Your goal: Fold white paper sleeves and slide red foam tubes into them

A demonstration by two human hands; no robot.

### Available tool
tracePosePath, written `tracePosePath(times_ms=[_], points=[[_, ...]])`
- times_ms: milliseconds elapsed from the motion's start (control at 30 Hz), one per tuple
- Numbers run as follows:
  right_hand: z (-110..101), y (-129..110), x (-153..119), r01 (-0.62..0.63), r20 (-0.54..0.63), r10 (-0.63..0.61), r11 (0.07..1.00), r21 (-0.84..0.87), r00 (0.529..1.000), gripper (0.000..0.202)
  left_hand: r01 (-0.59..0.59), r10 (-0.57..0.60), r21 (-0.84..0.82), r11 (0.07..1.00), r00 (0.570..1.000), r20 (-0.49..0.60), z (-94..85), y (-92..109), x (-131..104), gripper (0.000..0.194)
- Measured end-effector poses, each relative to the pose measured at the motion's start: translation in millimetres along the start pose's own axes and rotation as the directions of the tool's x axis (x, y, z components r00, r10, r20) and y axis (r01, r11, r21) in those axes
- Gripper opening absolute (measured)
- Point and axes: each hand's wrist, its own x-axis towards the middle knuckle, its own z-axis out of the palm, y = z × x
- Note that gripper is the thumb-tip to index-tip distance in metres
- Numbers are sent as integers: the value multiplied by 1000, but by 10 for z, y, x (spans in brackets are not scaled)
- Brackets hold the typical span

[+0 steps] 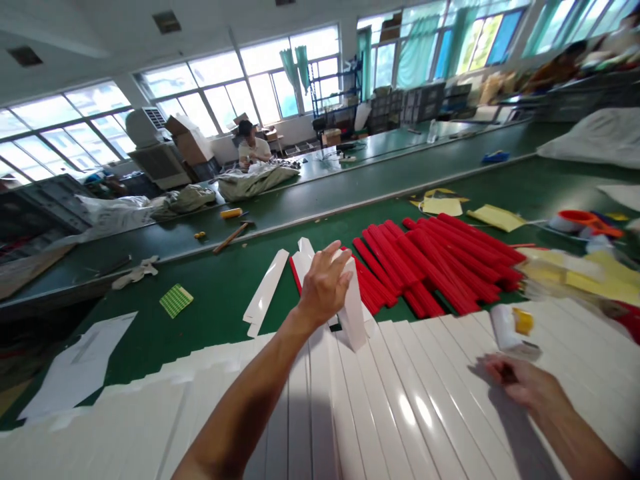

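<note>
My left hand reaches forward, its fingers wrapped round the top of a white folded piece that stands above the row of long white strips. Off to the right, my right hand hangs low over the strips with curled fingers; what they hold, if anything, I cannot make out. Just beyond it lies a white tape roll or dispenser with a yellow part. Red rods are piled on the green table behind the strips. A loose white piece rests left of my left hand.
Paper sheets, a green-yellow card and a hammer lie to the left. Yellow papers and orange-handled scissors are at the right. A person sits beyond the long green tables.
</note>
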Motion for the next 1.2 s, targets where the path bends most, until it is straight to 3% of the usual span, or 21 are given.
tracePosePath(times_ms=[67, 133, 167, 233, 300, 367, 433, 633, 700, 767, 867, 933, 1033, 1100, 1200], points=[[377, -114, -263, -29, 97, 29, 1000, 7, 995, 26, 24, -24, -30, 999, 1000, 9, -14, 75, -11, 34], [834, -346, -630, 11, 259, -21, 999, 43, 966, 33, 26, -24, -71, 997, 999, 21, -9, 155, -19, 33], [1063, -498, -834, 86, 403, -106, 994, 69, 909, 35, 22, -20, -87, 996, 1000, 24, -1, 192, -22, 33], [1464, -817, -1226, 221, 562, -245, 969, 113, 790, 35, 17, -15, -106, 994, 1000, 21, 25, 257, -28, 35], [1744, -1064, -1530, 313, 640, -317, 942, 123, 700, 31, 19, -18, -109, 994, 1000, 3, 55, 306, -36, 44], [1902, -1184, -1702, 378, 677, -350, 919, 113, 648, 28, 32, -36, -114, 993, 999, -31, 83, 340, -47, 55], [1975, -1195, -1756, 413, 688, -355, 906, 87, 633, 28, 59, -69, -130, 990, 995, -69, 110, 364, -63, 63], [2045, -1132, -1716, 417, 668, -296, 909, -24, 683, 36, 127, -142, -135, 983, 984, -107, 166, 423, -103, 66], [2073, -1174, -1701, 328, 663, -199, 942, -74, 722, 37, 130, -145, -126, 983, 982, -119, 163, 435, -111, 67], [2107, -1247, -1674, 149, 673, 5, 974, -171, 740, 33, 120, -135, -110, 987, 981, -138, 148, 439, -123, 67], [2151, -1371, -1628, -94, 647, 284, 945, -312, 707, 20, 82, -92, -71, 994, 985, -144, 119, 428, -152, 56], [2155, -1430, -1613, -149, 625, 336, 931, -332, 704, 11, 58, -65, -53, 997, 989, -132, 106, 412, -173, 45], [2109, -1430, -1610, -94, 667, 313, 935, -343, 676, 14, 42, -53, -100, 994, 993, -104, 84, 375, -185, 37], [2059, -1351, -1599, -2, 712, 264, 938, -346, 651, 29, 28, -43, -176, 984, 996, -83, 53, 340, -179, 40], [2007, -1098, -1521, 168, 704, 115, 933, -319, 701, 47, 2, -18, -280, 960, 998, -56, -4, 287, -177, 46]])
